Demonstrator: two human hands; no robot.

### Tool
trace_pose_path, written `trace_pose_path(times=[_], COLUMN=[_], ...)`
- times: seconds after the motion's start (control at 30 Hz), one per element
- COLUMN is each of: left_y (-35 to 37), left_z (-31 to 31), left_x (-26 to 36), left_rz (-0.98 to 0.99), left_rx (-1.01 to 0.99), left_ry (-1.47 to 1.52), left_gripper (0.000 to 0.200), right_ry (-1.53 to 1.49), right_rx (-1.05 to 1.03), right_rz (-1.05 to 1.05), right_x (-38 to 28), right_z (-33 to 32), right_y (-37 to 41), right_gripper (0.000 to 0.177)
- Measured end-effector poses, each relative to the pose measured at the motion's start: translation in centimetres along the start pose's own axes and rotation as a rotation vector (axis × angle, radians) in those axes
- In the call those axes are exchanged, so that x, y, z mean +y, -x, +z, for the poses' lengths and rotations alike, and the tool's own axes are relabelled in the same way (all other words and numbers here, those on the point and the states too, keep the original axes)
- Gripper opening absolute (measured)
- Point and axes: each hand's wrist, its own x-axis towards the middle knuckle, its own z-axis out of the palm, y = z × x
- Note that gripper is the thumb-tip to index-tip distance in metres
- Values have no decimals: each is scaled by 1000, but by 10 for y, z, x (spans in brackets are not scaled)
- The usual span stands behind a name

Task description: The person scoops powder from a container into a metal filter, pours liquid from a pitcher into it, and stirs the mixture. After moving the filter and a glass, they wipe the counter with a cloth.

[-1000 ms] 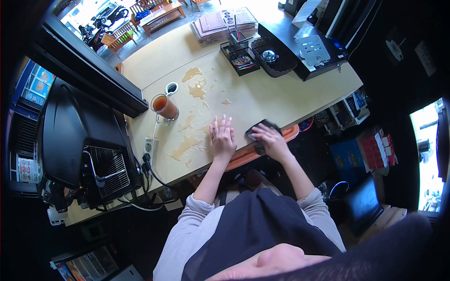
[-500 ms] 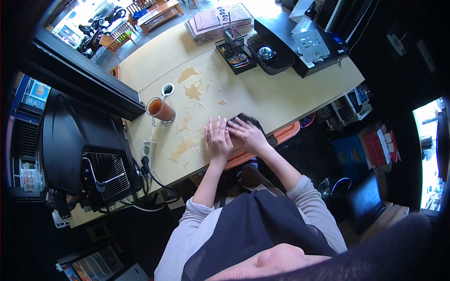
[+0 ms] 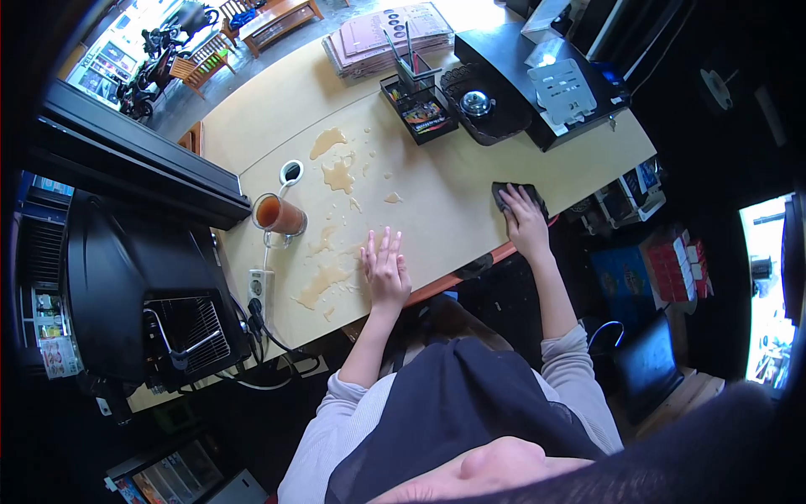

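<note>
My right hand (image 3: pixel 526 225) presses a dark cloth (image 3: pixel 509 193) flat on the wooden counter (image 3: pixel 453 189), near its right front edge. Spread on the counter near the front edge, my left hand (image 3: pixel 384 270) holds nothing. Just left of it lies a brown liquid puddle (image 3: pixel 321 284), with another puddle (image 3: pixel 339 176) and small drops farther back. A glass mug of reddish-brown drink (image 3: pixel 280 216) stands beyond the puddle at the left.
A round hole with a cable (image 3: pixel 291 172) and a power strip (image 3: pixel 261 290) are at the left, beside a black machine (image 3: pixel 151 286). Farther back are stacked papers (image 3: pixel 390 38), a black pen organizer (image 3: pixel 420 109) and a tray with a bell (image 3: pixel 476 103).
My right hand has moved right along the counter with the dark cloth, away from my left hand. My left hand has barely moved. The view has shifted slightly.
</note>
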Motion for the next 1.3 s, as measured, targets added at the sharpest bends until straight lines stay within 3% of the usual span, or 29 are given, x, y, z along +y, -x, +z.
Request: trace_pose_path(times=[0.17, 0.33, 0.47, 0.6, 0.7, 0.77, 1.17, 1.3], left_y=[0, 1, 0, -5, -16, -27, -84, -90], left_z=[0, 0, 1, 2, -3, -7, -20, -15], left_x=[-1, 0, -1, -1, -7, -12, -33, -40], left_rz=[-27, -19, -44, -101, -140, -160, -198, -218], left_rx=[-15, -26, -33, -29, -16, 10, 103, 96], left_ry=[-3, -7, -15, -65, -89, -91, -211, -228], left_gripper=[45, 46, 46, 46, 46, 46, 48, 49], right_ry=[187, 134, 77, -74, -62, -130, -61, -179], right_rx=[-22, -15, -78, -218, -228, -370, -143, -287], right_rz=[16, -38, -137, -354, -476, -431, -361, -503], right_x=[-11, -39, -60, -72, -75, -76, -117, -113], right_z=[36, 64, 76, 74, 58, 46, 121, 112], right_y=[-45, -82, -94, -71, -43, -41, -135, -135], right_gripper=[48, 47, 48, 64, 63, 62, 48, 43])
